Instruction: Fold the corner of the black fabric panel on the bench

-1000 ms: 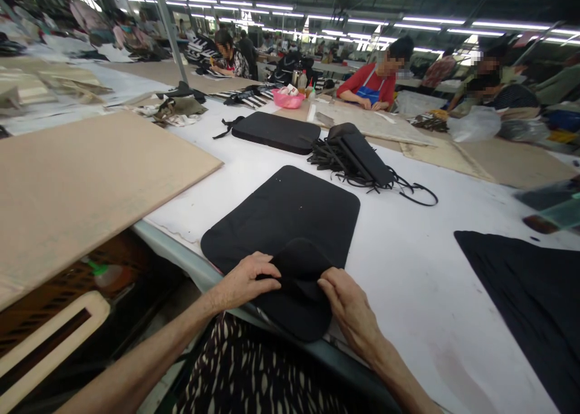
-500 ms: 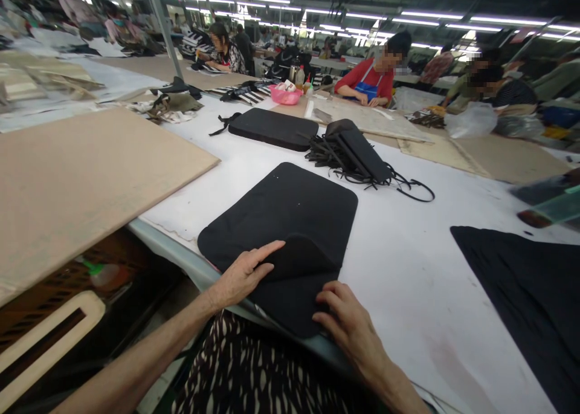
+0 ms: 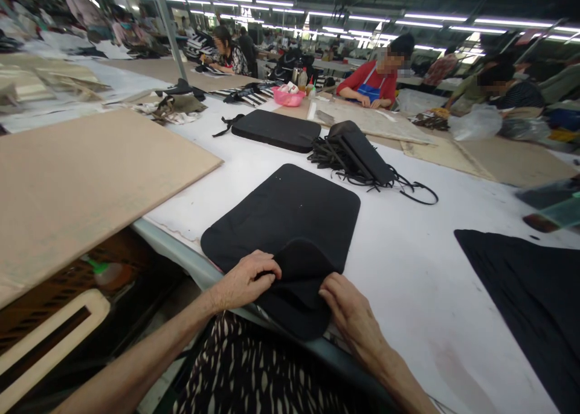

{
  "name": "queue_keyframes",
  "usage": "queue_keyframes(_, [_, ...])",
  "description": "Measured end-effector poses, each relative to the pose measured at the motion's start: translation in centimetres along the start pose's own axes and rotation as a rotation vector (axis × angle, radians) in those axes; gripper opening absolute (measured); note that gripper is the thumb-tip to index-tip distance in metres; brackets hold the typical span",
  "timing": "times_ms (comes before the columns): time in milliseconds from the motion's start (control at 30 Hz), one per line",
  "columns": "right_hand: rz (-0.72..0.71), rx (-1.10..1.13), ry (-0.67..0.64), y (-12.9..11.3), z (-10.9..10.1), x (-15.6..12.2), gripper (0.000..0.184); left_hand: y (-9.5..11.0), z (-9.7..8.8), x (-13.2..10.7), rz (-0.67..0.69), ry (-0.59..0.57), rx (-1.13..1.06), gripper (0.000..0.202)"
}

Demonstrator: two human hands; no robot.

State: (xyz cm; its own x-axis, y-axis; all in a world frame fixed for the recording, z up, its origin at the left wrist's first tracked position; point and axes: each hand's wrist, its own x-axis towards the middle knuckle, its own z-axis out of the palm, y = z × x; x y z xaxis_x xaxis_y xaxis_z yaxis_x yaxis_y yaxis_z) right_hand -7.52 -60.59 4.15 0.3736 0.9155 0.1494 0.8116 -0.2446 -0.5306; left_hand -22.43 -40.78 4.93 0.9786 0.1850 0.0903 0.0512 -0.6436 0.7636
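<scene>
A black fabric panel (image 3: 290, 205) with rounded corners lies on the white-topped table (image 3: 399, 293), its near end reaching the table's edge. Its near part is folded up, so two layers show apart. My left hand (image 3: 254, 275) has its fingers curled closed on the fabric at the fold's left side. At the right side of the fold, my right hand (image 3: 347, 299) pinches the panel's edge between thumb and fingers. Both fingertips' exact hold on the layers is partly hidden.
Beyond the panel lie a stack of black panels (image 3: 276, 129) and a bundle of black straps (image 3: 362, 157). A beige board (image 3: 99, 178) overlaps the left side. Black cloth (image 3: 525, 287) lies at right. A co-worker in red (image 3: 374, 84) sits across, behind a pink basket (image 3: 288, 97).
My left hand's outstretched fingers have curled onto the fabric. My right hand has moved slightly up along the panel's edge and closed there. The folded layer is bunched more between them.
</scene>
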Motion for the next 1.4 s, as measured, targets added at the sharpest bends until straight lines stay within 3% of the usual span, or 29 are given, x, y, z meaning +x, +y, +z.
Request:
queue_keyframes(200, [0.125, 0.039, 0.07, -0.3, -0.1, 1.0, 0.024, -0.5, 0.2, 0.0, -0.009, 0.005, -0.03, 0.013])
queue_keyframes(333, [0.196, 0.113, 0.22, 0.1, 0.1, -0.2, 0.015, -0.9, 0.8, 0.1, -0.068, 0.069, -0.111, 0.012])
queue_keyframes(467, [-0.013, -0.017, 0.292, 0.8, 0.6, -2.2, 0.014, -1.0, 1.0, 0.0, -0.082, 0.118, -0.11, 0.031])
queue_keyframes(567, [-0.14, -0.146, 0.182, 1.0, 0.9, -3.1, 0.02, -0.8, 0.9, 0.0, -0.112, 0.138, -0.112, 0.034])
queue_keyframes(667, [-0.116, -0.16, 0.032, 0.5, 0.8, -3.1, 0.026, -0.6, 0.9, 0.0, -0.162, 0.157, -0.136, 0.039])
queue_keyframes(767, [-0.087, -0.14, -0.047, 0.1, 0.5, -2.9, 0.014, -0.5, 0.9, 0.1, -0.191, 0.164, -0.149, 0.041])
queue_keyframes(833, [-0.127, -0.193, 0.039, 0.1, 0.4, -3.0, 0.011, -0.5, 0.9, 0.1, -0.192, 0.165, -0.153, 0.041])
queue_keyframes(900, [-0.216, -0.303, 0.209, 0.3, 0.4, -3.1, 0.014, -0.5, 0.9, 0.1, -0.185, 0.166, -0.155, 0.042])
queue_keyframes(1000, [-0.324, -0.448, 0.371, 0.5, 0.4, -2.7, 0.026, -0.5, 0.9, 0.1, -0.184, 0.159, -0.149, 0.043])
queue_keyframes(1100, [-0.342, -0.473, 0.373, 0.1, -0.1, -1.5, 0.035, -0.7, 1.0, 0.0, -0.199, 0.146, -0.137, 0.044])
queue_keyframes(1233, [-0.38, -0.451, 0.34, -1.0, -0.6, -0.1, 0.03, -0.9, 1.1, 0.0, -0.192, 0.152, -0.145, 0.045])
queue_keyframes(1400, [-0.472, -0.427, 0.224, -0.6, -0.3, -1.2, 0.031, -0.6, 1.0, 0.1, -0.21, 0.154, -0.176, 0.048])
